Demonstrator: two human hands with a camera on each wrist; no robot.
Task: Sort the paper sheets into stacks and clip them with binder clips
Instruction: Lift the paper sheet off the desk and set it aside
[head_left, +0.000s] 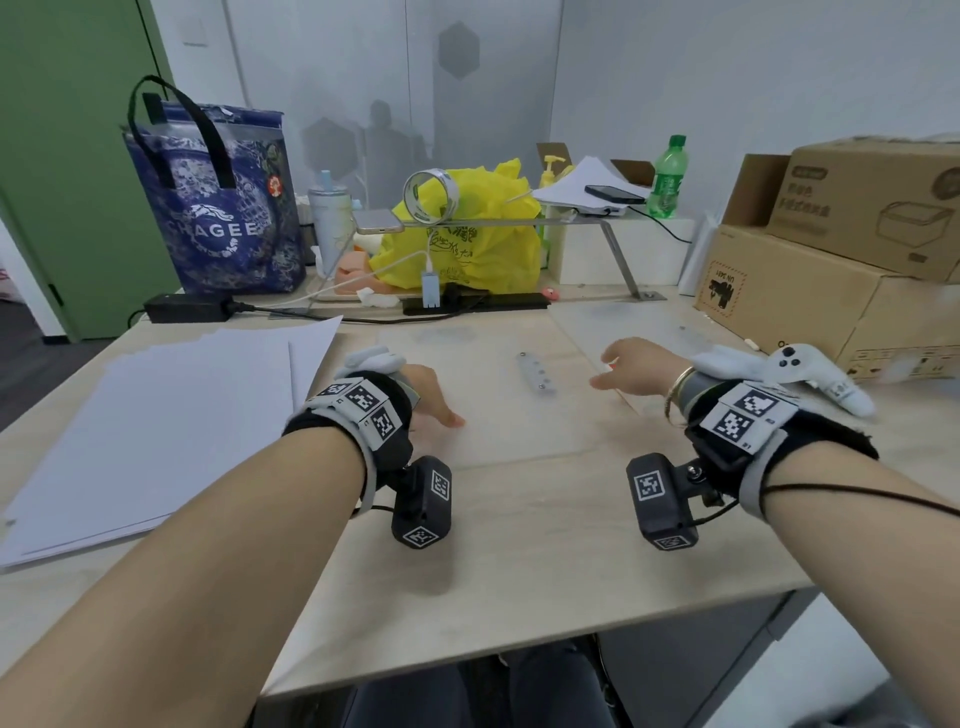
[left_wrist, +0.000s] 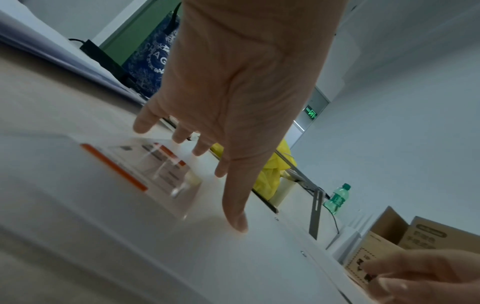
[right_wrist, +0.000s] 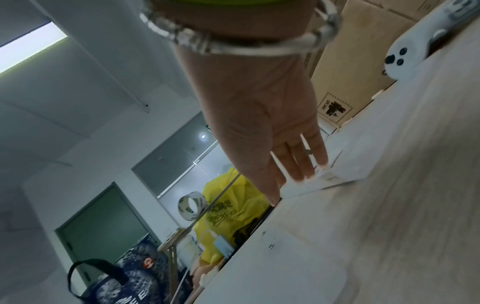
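A loose pile of white paper sheets lies on the left of the table, seen edge-on as the paper pile in the left wrist view. My left hand hovers low over the table right of the pile, fingers spread and straight, holding nothing. Under its fingers sits a blurred clear flat box with an orange-striped label. My right hand reaches forward on the right with its fingers straight, their tips at a small pale flat thing on the table. No binder clip is plainly visible.
A blue tote bag, a yellow plastic bag and a black power strip line the back. Cardboard boxes and a white plush toy crowd the right. A small metal strip lies between my hands.
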